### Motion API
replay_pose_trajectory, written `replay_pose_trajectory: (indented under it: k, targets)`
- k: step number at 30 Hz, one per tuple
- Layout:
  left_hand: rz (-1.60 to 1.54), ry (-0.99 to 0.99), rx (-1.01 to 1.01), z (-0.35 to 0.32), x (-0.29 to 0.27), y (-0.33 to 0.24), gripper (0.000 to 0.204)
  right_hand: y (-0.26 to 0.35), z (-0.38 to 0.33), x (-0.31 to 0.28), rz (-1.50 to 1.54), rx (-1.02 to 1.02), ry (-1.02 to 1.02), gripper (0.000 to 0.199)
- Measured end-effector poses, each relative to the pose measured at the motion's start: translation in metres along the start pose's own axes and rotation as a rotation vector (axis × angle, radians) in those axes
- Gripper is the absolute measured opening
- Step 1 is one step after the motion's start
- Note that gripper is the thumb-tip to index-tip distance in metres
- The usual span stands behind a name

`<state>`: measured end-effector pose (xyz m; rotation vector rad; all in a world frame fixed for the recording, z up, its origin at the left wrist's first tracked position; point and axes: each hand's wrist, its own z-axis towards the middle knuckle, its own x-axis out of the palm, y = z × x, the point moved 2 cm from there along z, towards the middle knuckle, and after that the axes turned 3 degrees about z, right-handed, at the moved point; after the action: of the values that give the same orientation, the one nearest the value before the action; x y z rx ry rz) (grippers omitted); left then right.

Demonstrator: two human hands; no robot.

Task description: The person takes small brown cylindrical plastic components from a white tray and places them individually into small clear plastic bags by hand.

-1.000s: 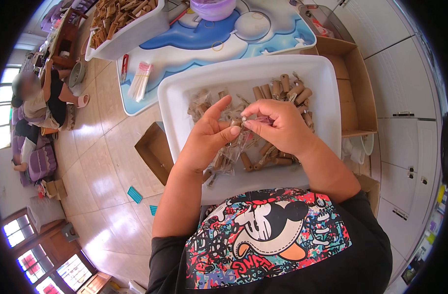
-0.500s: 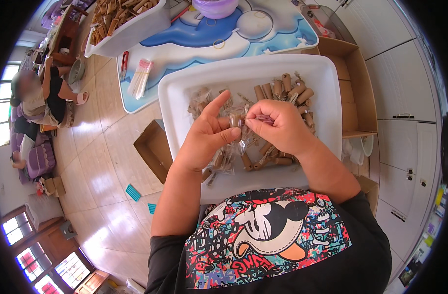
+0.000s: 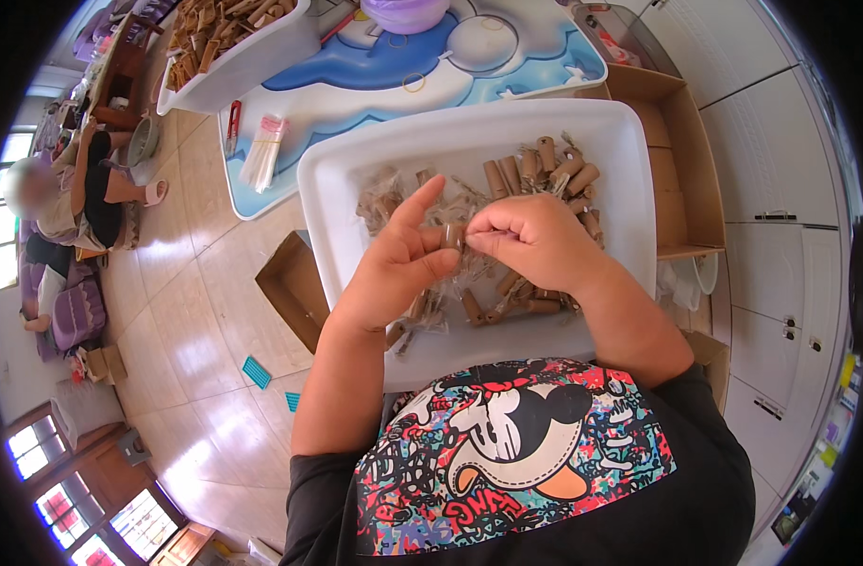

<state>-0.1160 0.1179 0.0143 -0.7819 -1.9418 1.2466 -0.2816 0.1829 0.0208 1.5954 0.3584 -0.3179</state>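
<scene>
My left hand [image 3: 398, 247] holds a small brown cylinder [image 3: 452, 236], seemingly in clear plastic, between thumb and fingers, with the index finger stretched away. Close against the cylinder's right side, my right hand [image 3: 535, 236] is closed in a pinch. What its fingertips grip is too small to make out. Both hands are above a large white tub [image 3: 346, 151]. In it lie more brown cylinders [image 3: 582, 177] with thin cords, mostly to the right, and crumpled clear plastic wrapping [image 3: 379, 193] to the left.
Beyond the tub stands a blue-and-white patterned table [image 3: 535, 71] with a bundle of clear bags [image 3: 264, 153], a red cutter [image 3: 233, 127] and a bin of brown pieces [image 3: 247, 71]. Cardboard boxes [image 3: 294, 283] [image 3: 672, 160] flank the tub. Another person [image 3: 73, 189] sits far left.
My right hand has drawn slightly left, its fingertips closer to the cylinder. A pinkish strip seen in its fingers earlier no longer shows. My left hand has hardly moved.
</scene>
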Motion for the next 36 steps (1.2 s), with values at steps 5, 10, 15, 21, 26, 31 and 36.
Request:
replay_pose_trajectory:
  k: [5, 10, 15, 21, 26, 31, 36]
  targets:
    - [-0.243, -0.104, 0.013, 0.0, 0.0, -0.007, 0.069, 0.01, -0.001, -0.01, 0.192, 0.152, 0.029, 0.01]
    - [-0.208, -0.04, 0.036, 0.0, -0.009, 0.002, 0.07, 0.002, -0.002, -0.006, 0.115, 0.068, -0.008, 0.012]
    - [-0.236, -0.071, 0.054, 0.001, -0.003, 0.0, 0.07, 0.0, -0.001, -0.004, 0.154, 0.049, 0.028, 0.014]
    - [-0.226, -0.082, 0.03, 0.001, -0.002, -0.001, 0.069, -0.005, -0.002, -0.001, 0.413, 0.023, 0.011, 0.013]
    - [-0.264, -0.132, 0.016, 0.002, -0.003, 0.004, 0.071, 0.004, -0.001, -0.007, 0.157, 0.115, 0.059, 0.005]
    - [-0.228, -0.165, 0.026, 0.003, -0.002, 0.004, 0.076, 0.002, 0.0, -0.003, 0.36, 0.075, 0.084, 0.006]
    - [-0.205, -0.177, 0.036, 0.004, -0.001, 0.005, 0.077, -0.002, 0.001, 0.001, 0.576, 0.093, 0.107, 0.007]
